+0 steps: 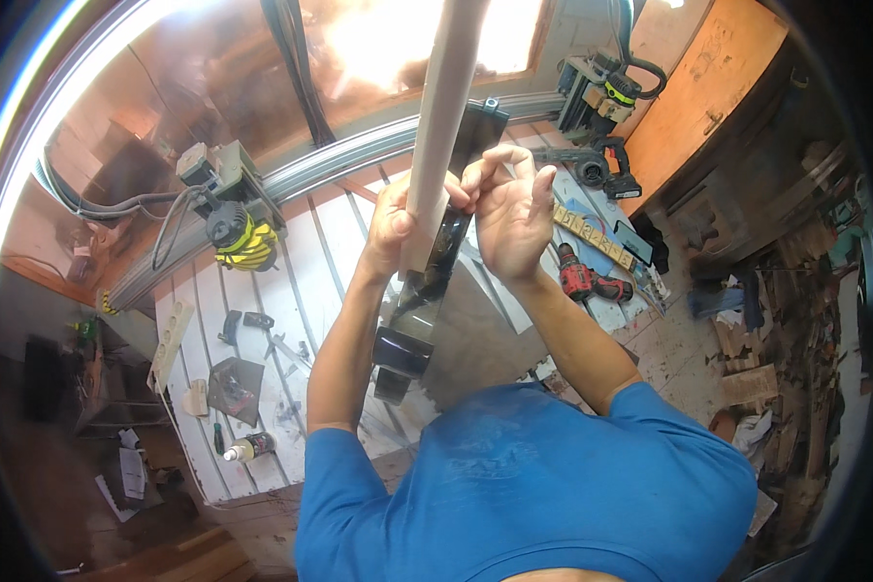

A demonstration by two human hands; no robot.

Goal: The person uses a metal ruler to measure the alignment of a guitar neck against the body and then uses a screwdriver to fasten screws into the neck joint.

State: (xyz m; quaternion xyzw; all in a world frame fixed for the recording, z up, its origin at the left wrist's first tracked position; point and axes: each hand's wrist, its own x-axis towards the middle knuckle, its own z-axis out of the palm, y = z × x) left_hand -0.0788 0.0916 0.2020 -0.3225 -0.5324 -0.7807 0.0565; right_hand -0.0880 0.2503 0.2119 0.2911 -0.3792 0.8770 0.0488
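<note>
My left hand grips a long pale strip that rises toward the top of the view. At its right, my right hand has some fingers bent in at the strip's edge and others raised; what its fingertips hold is too small to make out. Beneath both hands lies a glossy dark panel with several segments, on a brownish sheet over the slotted white worktable.
A rail crosses the back, carrying machine heads. At right lie a red drill, a black power tool and a yellow measuring strip. At left are a bottle and small dark parts.
</note>
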